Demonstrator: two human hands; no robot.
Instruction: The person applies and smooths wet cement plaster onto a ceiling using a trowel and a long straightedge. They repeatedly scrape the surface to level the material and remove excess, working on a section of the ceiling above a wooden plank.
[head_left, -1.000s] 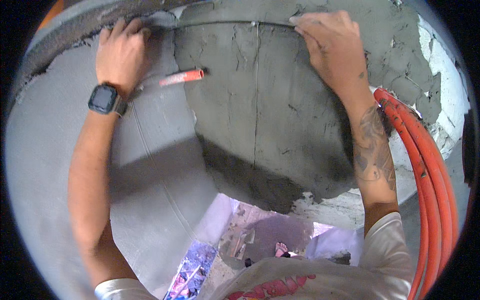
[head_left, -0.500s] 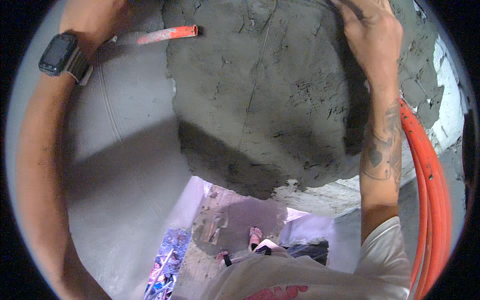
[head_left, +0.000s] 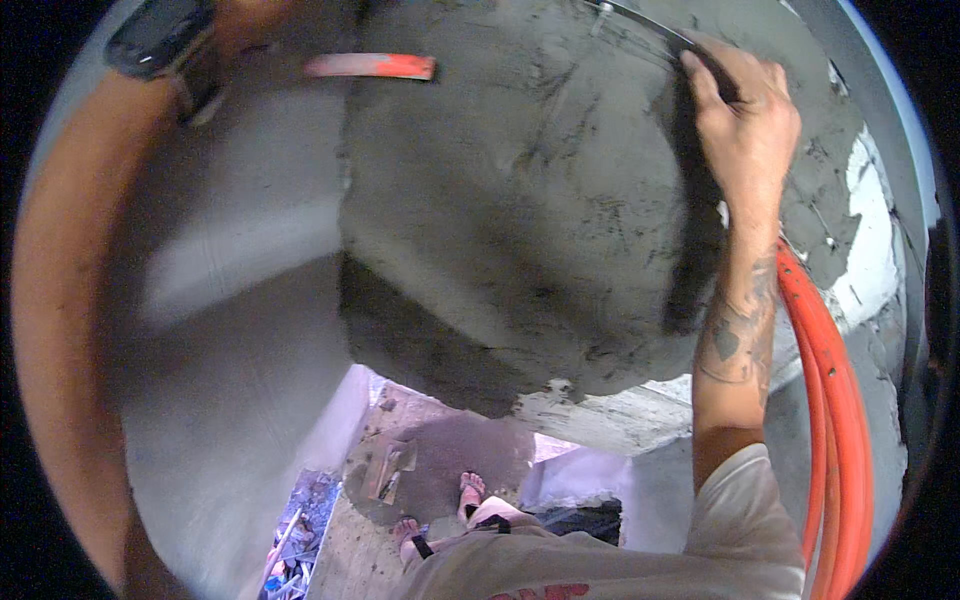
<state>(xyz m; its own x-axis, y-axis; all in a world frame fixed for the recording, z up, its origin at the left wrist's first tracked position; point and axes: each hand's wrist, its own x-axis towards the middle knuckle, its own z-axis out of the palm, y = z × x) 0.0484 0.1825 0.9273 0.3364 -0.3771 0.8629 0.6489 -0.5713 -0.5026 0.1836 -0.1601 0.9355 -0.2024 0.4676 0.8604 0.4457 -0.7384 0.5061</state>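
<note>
Wet grey plaster point(head_left: 520, 200) covers the wall surface in front of me, with a rough, ragged lower edge. My right hand point(head_left: 750, 120) is closed around the end of a thin, dark straight-edged bar point(head_left: 640, 22) lying against the plaster near the top. The bar runs up and left out of the picture, so its full shape is hidden. My left hand point(head_left: 255, 14) reaches up at the top left, and its fingers are cut off by the edge. A dark watch sits on that wrist. Between the hands, a short orange pipe end point(head_left: 385, 66) sticks out of the wall.
Orange flexible conduits point(head_left: 840, 400) hang down beside my right arm. Smooth grey wall point(head_left: 230, 400) lies at the left. Far below, my feet stand near a small board point(head_left: 390, 472) on the floor, with a cluttered heap point(head_left: 300, 550) to the left.
The view has shifted, and the dark bar now shows at the top in my right hand. My left hand has risen further out of the picture.
</note>
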